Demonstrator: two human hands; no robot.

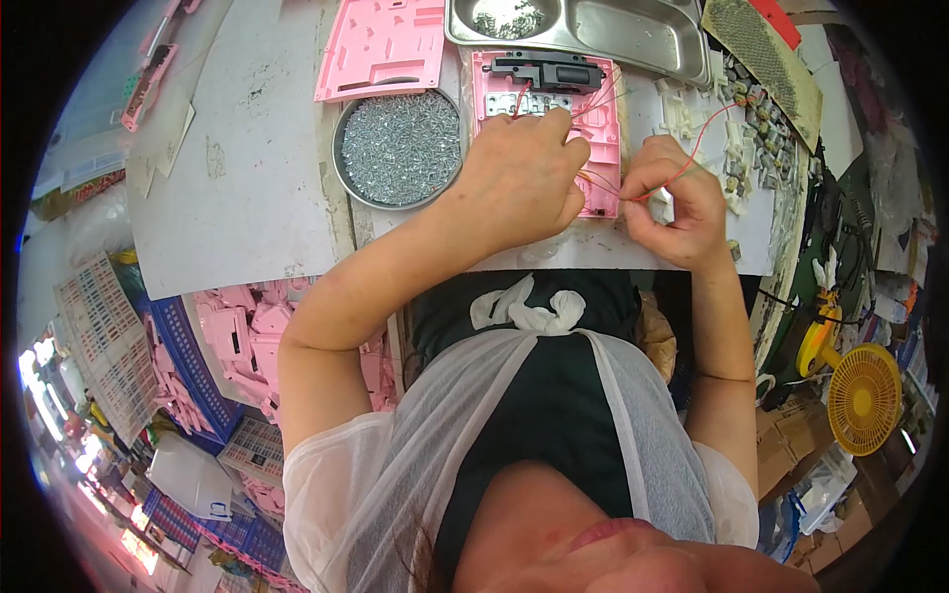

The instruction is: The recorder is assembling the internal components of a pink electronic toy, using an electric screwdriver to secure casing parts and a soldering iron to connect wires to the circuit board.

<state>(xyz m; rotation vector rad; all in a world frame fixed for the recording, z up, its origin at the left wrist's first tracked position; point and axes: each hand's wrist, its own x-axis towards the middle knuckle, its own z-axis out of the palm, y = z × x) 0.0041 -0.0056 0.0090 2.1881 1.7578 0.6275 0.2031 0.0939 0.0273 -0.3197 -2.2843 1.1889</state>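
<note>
A pink plastic casing point(611, 138) lies on the table with a black part point(554, 74) across its far end and a pale circuit board point(539, 102) below that. My left hand point(524, 178) rests over the casing's left side, its fingers curled down at the board; what they grip is hidden under them. Just right of the casing, my right hand point(682, 203) pinches thin wires between thumb and forefinger. A red wire point(704, 133) loops up from that pinch, while several thin wires point(598, 183) stretch between the two hands.
A round tin of small screws point(400, 148) stands left of the casing, beside a pink panel point(384, 44). Behind is a steel tray point(633, 40) with small metal pieces. White parts point(682, 109) and small metal blocks point(766, 138) lie to the right. A yellow fan point(863, 398) stands lower right.
</note>
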